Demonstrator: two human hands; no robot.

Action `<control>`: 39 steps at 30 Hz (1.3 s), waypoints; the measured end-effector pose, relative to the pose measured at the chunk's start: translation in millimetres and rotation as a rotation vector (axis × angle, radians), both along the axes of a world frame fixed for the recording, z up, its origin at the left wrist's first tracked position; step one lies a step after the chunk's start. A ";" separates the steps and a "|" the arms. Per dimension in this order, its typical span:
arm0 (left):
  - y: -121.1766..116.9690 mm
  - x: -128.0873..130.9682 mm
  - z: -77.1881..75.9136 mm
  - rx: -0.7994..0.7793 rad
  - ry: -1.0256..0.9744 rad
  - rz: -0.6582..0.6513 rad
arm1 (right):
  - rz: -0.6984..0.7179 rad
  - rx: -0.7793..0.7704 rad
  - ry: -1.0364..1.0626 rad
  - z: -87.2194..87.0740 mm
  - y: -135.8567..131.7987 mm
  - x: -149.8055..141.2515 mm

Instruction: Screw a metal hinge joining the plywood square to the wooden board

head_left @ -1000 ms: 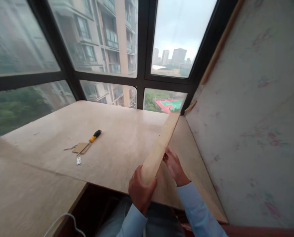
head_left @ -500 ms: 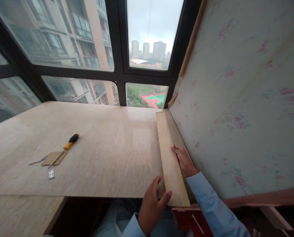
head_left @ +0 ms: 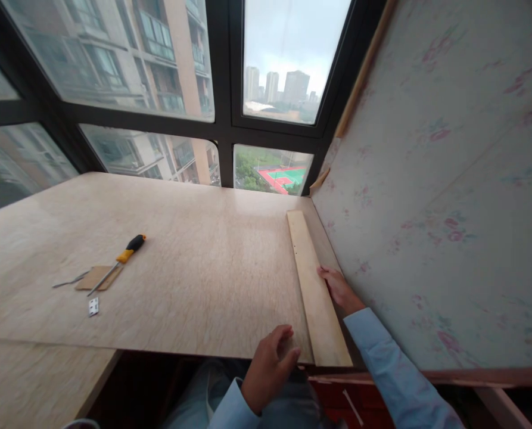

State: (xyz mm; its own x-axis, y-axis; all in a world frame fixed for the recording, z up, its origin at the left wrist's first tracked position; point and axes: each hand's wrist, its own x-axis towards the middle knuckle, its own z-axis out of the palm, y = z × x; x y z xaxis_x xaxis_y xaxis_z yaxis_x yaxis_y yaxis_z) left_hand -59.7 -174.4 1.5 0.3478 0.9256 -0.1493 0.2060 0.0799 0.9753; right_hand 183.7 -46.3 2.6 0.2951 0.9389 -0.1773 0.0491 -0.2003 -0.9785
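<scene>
A long pale wooden board (head_left: 316,286) lies along the right side of the tabletop, with two small dark holes near its left edge. My right hand (head_left: 338,290) grips its right edge about halfway along, some of the fingers hidden by the board. Just left of the board's near end, my left hand (head_left: 272,363) is held off it, thumb and fingers apart and nothing between them. Farther left, a screwdriver (head_left: 125,257) with a black and yellow handle rests across a small brown flat piece (head_left: 96,277). Beside these are a white metal hinge (head_left: 93,307) and a thin metal tool (head_left: 70,280).
The stone-patterned tabletop (head_left: 203,256) reaches to dark window frames (head_left: 223,107). A wall with flowered paper (head_left: 426,196) stands close on the right. Below the table's front edge are a reddish drawer-like box (head_left: 341,402) and my legs.
The board has swung from slanting in both hands to lying along the right side by the wall. My left hand has let go of it; my right hand stays at its edge.
</scene>
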 end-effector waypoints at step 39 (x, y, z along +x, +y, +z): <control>73.9 -328.8 -2.6 0.116 1.025 1.032 | 0.779 0.170 -0.483 5.5 -19.6 -210.8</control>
State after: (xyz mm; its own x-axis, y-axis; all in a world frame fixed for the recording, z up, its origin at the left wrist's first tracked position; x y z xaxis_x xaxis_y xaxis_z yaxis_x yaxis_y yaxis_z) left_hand -388.5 -100.5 -1.1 -0.6758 0.7164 0.1737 0.7014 0.5524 0.4504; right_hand -27.1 -65.8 8.1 -0.4228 0.9053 -0.0414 0.5188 0.2043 -0.8301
